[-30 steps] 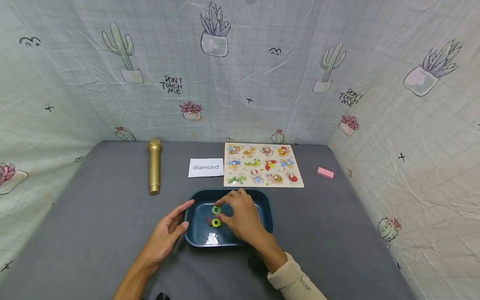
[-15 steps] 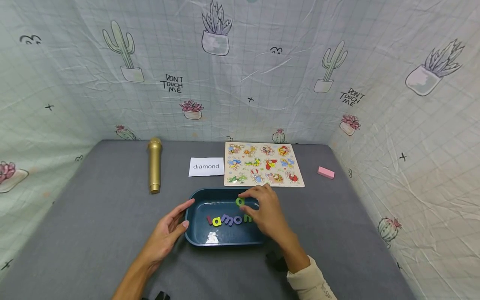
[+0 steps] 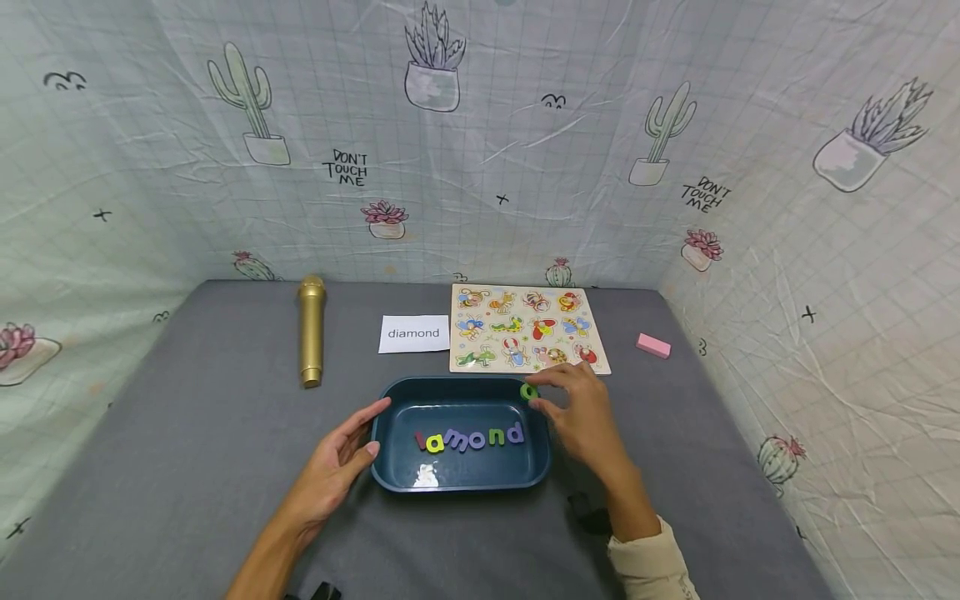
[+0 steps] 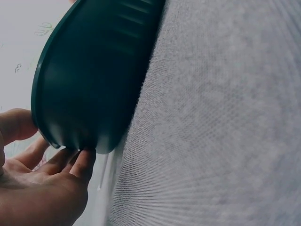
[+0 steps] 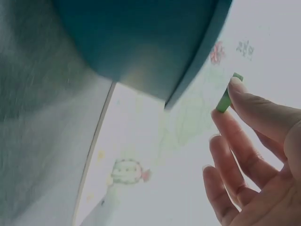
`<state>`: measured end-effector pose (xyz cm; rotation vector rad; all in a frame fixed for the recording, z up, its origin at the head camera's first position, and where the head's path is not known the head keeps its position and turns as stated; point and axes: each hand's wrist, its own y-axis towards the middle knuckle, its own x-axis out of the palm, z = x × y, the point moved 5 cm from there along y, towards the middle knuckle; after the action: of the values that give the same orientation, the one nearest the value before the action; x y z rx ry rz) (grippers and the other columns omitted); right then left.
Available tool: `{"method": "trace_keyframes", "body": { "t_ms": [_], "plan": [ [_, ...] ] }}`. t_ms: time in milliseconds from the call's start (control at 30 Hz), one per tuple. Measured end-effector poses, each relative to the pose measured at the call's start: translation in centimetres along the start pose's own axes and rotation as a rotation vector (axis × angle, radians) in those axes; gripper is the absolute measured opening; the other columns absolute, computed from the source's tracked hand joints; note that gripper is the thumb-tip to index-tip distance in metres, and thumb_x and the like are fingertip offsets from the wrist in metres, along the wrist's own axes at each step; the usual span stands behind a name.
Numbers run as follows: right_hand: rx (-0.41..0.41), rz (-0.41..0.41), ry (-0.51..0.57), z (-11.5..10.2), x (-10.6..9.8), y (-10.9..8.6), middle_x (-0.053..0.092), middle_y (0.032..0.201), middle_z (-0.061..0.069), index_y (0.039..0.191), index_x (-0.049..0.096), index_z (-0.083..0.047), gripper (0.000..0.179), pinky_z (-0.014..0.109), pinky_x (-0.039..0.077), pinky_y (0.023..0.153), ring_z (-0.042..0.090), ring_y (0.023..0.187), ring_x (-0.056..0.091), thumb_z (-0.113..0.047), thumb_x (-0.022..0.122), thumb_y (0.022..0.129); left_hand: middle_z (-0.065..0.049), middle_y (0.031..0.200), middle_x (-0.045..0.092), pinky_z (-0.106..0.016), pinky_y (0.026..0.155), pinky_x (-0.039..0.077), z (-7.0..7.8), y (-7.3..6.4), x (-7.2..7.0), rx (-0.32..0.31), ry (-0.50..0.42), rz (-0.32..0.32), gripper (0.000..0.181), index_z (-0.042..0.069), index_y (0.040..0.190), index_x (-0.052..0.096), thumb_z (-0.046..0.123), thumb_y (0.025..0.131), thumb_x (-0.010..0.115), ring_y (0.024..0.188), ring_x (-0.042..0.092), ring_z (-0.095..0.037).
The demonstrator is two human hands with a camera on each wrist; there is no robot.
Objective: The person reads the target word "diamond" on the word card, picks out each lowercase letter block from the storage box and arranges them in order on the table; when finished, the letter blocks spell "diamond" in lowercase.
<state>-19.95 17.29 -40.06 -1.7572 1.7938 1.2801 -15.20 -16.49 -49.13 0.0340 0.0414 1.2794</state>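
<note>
1. Right sleeve (image 3: 648, 560): cream-beige cloth, lightly creased, its hem encircling the right forearm (image 3: 628, 493) well short of the wrist.
2. Right hand (image 3: 582, 410): bare.
3. Left hand (image 3: 332, 468): bare, as is the left forearm (image 3: 272, 546) to the head view's lower edge.
4. Black pieces (image 3: 590, 514): blocky, one beside each forearm; detail indistinct.
</note>
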Motion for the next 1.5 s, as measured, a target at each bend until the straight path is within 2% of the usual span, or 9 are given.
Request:
{"method": "trace_keyframes", "body": {
  "t_ms": [133, 433, 667, 933, 1167, 1333, 1500],
  "plan": [
    [0.029, 0.003, -0.003, 1.1, -0.7, -0.1, 0.078, 0.115, 0.008, 0.112, 0.084, -0.013, 0.033, 0.052, 0.050, 0.101, 0.030, 0.113, 0.063, -0.008, 0.092, 0.080, -0.013, 0.177, 0.025, -0.004, 0.116, 0.030, -0.1, -0.1, 0.0, 0.006, -0.006, -0.004, 0.060, 0.007, 0.166, 0.034, 0.003, 0.109, 0.054, 0.164, 0.013, -0.036],
    [0.120, -0.031, -0.051, 3.6, -1.0, -0.5, 0.076, 0.121, 0.013, 0.116, 0.083, -0.011, 0.035, 0.052, 0.048, 0.097, 0.031, 0.112, 0.060, -0.007, 0.091, 0.082, -0.008, 0.176, 0.027, -0.003, 0.115, 0.030, -0.1, 0.0, -0.1, -0.017, -0.001, 0.003, 0.059, 0.009, 0.165, 0.035, 0.005, 0.110, 0.054, 0.165, 0.013, -0.036],
    [0.117, -0.075, -0.098, 4.9, -1.0, -0.8, 0.078, 0.114, 0.013, 0.110, 0.083, -0.009, 0.029, 0.050, 0.050, 0.092, 0.031, 0.105, 0.062, -0.005, 0.090, 0.082, -0.007, 0.176, 0.028, -0.003, 0.115, 0.030, 0.0, 0.1, -0.1, -0.029, -0.001, 0.004, 0.058, 0.012, 0.165, 0.037, 0.005, 0.110, 0.054, 0.165, 0.013, -0.036],
    [0.135, -0.185, -0.155, 6.3, -0.1, -1.0, 0.080, 0.113, 0.012, 0.108, 0.083, -0.008, 0.025, 0.056, 0.055, 0.094, 0.033, 0.107, 0.065, -0.003, 0.089, 0.084, -0.008, 0.176, 0.029, -0.003, 0.114, 0.030, 0.1, 0.1, -0.1, -0.029, -0.004, 0.006, 0.058, 0.011, 0.164, 0.038, 0.005, 0.109, 0.056, 0.165, 0.014, -0.036],
    [0.215, -0.286, -0.193, 7.6, 0.8, -0.9, 0.079, 0.115, 0.011, 0.109, 0.083, -0.010, 0.024, 0.054, 0.056, 0.094, 0.030, 0.105, 0.063, -0.005, 0.088, 0.086, -0.007, 0.176, 0.029, -0.002, 0.114, 0.030, 0.0, 0.0, -0.1, -0.032, -0.002, 0.007, 0.058, 0.012, 0.165, 0.038, 0.006, 0.109, 0.056, 0.165, 0.013, -0.036],
    [0.270, -0.330, -0.213, 8.2, 1.2, -0.9, 0.076, 0.111, 0.011, 0.108, 0.083, -0.011, 0.024, 0.053, 0.056, 0.095, 0.029, 0.104, 0.060, -0.005, 0.087, 0.086, -0.008, 0.176, 0.028, -0.003, 0.115, 0.030, 0.1, 0.0, -0.1, -0.024, -0.008, 0.001, 0.059, 0.012, 0.165, 0.037, 0.005, 0.110, 0.055, 0.165, 0.012, -0.036],
    [0.286, -0.352, -0.226, 8.3, 1.5, -1.1, 0.074, 0.108, 0.011, 0.106, 0.084, -0.011, 0.023, 0.053, 0.056, 0.093, 0.028, 0.102, 0.059, -0.004, 0.088, 0.085, -0.009, 0.176, 0.027, -0.003, 0.116, 0.029, 0.1, 0.0, -0.1, -0.012, -0.008, -0.004, 0.059, 0.010, 0.165, 0.036, 0.005, 0.110, 0.055, 0.165, 0.012, -0.037]
  ]
}}
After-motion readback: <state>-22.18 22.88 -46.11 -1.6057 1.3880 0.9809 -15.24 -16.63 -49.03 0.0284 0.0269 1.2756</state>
